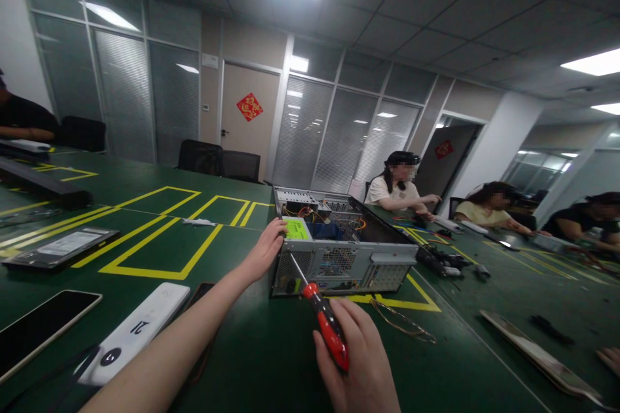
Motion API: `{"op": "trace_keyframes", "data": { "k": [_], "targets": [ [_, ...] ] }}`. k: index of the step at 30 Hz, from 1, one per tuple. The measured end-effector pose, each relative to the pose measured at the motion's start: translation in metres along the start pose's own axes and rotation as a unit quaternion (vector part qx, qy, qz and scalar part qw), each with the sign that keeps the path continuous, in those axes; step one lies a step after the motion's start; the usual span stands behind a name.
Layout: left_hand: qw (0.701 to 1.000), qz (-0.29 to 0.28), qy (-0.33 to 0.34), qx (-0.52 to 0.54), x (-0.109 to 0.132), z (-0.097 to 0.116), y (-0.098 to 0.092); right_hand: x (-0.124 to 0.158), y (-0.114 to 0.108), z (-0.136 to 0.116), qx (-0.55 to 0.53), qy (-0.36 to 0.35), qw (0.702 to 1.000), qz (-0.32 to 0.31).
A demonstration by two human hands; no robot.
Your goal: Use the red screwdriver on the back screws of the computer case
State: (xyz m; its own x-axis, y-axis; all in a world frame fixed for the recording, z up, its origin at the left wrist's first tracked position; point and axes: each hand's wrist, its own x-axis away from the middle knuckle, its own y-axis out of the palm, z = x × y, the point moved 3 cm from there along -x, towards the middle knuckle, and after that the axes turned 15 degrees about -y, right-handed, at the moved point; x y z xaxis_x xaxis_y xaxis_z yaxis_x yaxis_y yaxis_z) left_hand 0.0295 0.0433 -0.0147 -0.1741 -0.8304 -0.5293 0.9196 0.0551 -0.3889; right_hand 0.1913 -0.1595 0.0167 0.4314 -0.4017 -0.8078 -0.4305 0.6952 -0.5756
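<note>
An opened computer case (339,264) lies on the green table with its rear panel towards me. Inside it, colored wires and a power supply with a bright green label (296,229) are visible. My left hand (265,250) grips the case's near left corner, its fingers bent over the top edge beside that label. In my right hand (361,361) is a red and black screwdriver (325,322), pointing up and left. Its shaft tip meets the left part of the rear panel in this view; whether it sits on a screw is too small to tell.
To the left lie a hard drive (62,248), a phone (46,329) and a white device marked 21 (135,332). Eyeglasses (402,321) rest right of the case, with black cables (443,261) beyond. Yellow tape (145,274) marks the table. Several people sit around it.
</note>
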Motion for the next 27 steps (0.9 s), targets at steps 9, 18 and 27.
{"op": "trace_keyframes", "data": {
  "k": [9,18,27],
  "targets": [
    [1.000,0.001,-0.002,0.001,-0.001,-0.002,0.001,-0.006,-0.003,0.001,-0.005,0.090,0.996,-0.009],
    [1.000,0.004,0.007,0.007,-0.001,-0.002,0.002,-0.002,0.008,-0.001,-0.018,0.117,0.993,-0.013],
    [1.000,0.005,0.000,0.008,0.000,-0.002,0.002,-0.004,0.004,-0.003,0.010,0.097,0.995,-0.027]
  ]
}}
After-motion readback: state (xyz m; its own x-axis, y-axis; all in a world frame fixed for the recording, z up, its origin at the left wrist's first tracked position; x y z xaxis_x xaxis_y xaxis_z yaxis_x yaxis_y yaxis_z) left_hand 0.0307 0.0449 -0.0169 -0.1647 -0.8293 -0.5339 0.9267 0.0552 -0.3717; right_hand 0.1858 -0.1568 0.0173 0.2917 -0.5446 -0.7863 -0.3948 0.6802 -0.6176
